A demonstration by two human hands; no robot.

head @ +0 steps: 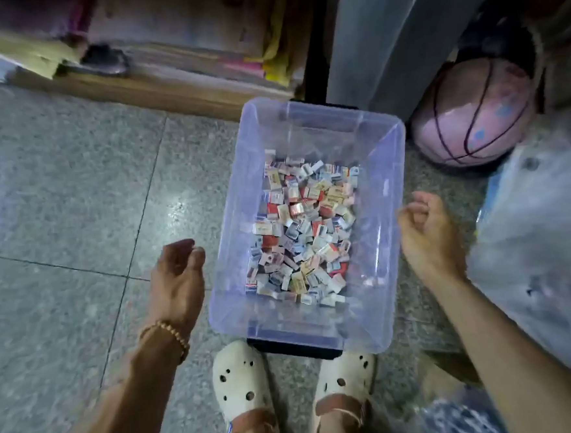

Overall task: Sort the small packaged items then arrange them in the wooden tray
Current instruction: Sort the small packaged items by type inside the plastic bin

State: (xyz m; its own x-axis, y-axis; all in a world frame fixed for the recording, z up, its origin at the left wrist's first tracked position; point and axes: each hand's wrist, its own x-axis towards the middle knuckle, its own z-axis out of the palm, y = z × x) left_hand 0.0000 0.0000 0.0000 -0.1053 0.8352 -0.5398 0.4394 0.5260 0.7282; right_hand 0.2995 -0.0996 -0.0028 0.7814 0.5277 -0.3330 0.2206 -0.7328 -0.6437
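Head view: I am hovering my loosely curled, empty left hand and right hand beside the clear plastic bin on the speckled floor, where small colourful packets are lying unsorted; next I am likely reaching in, with no wooden tray visible.

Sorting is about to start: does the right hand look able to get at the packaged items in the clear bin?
Probably yes. The right hand hovers beside the lidless clear bin, holding nothing, and nothing covers the packaged items.

Clear bin holds small packets; hands flank it.
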